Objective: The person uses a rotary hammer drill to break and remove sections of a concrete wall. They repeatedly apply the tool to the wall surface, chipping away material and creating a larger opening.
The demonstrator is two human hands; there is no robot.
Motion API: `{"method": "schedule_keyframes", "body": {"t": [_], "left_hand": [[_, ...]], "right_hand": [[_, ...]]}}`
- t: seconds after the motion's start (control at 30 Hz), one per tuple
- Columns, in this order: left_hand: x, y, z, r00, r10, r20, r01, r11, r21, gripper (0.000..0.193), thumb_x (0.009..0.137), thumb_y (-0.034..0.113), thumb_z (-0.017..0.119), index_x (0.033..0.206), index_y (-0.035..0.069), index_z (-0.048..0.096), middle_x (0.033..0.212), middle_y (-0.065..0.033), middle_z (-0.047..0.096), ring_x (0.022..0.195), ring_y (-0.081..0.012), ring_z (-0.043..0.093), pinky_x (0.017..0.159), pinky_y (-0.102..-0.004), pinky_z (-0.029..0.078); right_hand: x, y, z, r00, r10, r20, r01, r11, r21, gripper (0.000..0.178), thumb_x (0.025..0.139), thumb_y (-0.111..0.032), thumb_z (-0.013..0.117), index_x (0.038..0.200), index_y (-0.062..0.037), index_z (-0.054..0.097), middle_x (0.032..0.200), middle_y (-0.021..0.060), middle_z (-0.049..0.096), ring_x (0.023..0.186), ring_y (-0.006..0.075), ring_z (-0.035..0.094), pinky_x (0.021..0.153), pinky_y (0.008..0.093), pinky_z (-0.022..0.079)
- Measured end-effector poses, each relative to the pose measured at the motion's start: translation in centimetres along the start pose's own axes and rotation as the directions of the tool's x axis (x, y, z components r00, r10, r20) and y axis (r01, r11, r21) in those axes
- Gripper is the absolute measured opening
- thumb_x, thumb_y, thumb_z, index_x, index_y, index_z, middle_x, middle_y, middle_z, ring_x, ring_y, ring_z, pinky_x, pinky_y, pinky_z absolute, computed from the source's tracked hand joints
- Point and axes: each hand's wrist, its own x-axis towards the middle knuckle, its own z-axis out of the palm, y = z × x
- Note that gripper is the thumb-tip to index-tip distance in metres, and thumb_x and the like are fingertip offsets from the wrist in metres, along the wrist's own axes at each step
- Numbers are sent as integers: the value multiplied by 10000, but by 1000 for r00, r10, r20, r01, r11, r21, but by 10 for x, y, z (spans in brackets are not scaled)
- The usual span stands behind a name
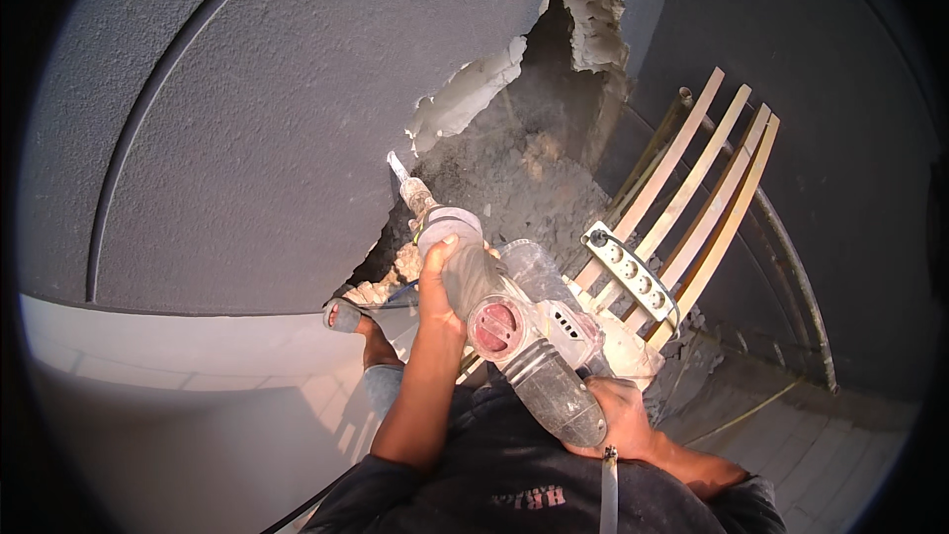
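A dusty rotary hammer (544, 386) with a dark motor housing and a red round knob lies diagonally across the middle, in both of my hands. My left hand (442, 287) is wrapped round its front barrel, the thumb on top. At the rear, my right hand (623, 415) is closed round the handle, partly hidden by the housing. The whitened chisel bit (397, 166) points up and left, its tip at the broken edge of the grey wall (267, 138). Beyond it gapes a jagged hole (539, 129) with pale, crumbling plaster along its rim.
Grey rubble (504, 183) is heaped inside the hole. To the right lean several wooden slats (682, 148), with a white power strip (633, 272) and its black cable on them. A curved metal pipe (806, 307) stands farther right. My sandalled foot (343, 316) shows at lower left.
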Motion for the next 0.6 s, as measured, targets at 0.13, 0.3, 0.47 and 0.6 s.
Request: {"method": "schedule_keyframes", "body": {"t": [0.13,0.3,0.47,0.6], "left_hand": [[3,5,1,1000,1,-19,-1,1000,-10,437,870,360,697,1065,-29,652,938,-178,703,856,-312,700,789,-416,585],[18,19,-2,998,55,41,-57,997,54,426,887,359,679,1073,-23,654,941,-174,707,851,-299,699,777,-414,582],[22,18,-4,994,103,-22,-101,993,58,378,912,365,668,1031,7,690,923,-147,730,836,-266,708,748,-395,578],[35,39,-4,994,62,94,-74,989,131,392,915,371,668,1040,-1,685,921,-158,730,808,-269,708,740,-382,577]], "right_hand": [[8,-4,2,999,38,26,-38,999,-7,520,635,-248,914,1002,22,663,897,197,706,783,395,717,711,442,589],[27,-15,8,999,39,-27,-40,999,-9,443,668,-216,887,980,10,667,869,185,705,759,398,713,686,442,582],[35,-21,8,994,103,-36,-103,995,13,408,689,-195,862,991,15,684,897,195,724,791,401,729,709,444,594],[57,-22,15,994,103,-30,-102,995,20,429,695,-194,854,1020,29,686,930,212,731,826,403,736,728,449,599]]}}
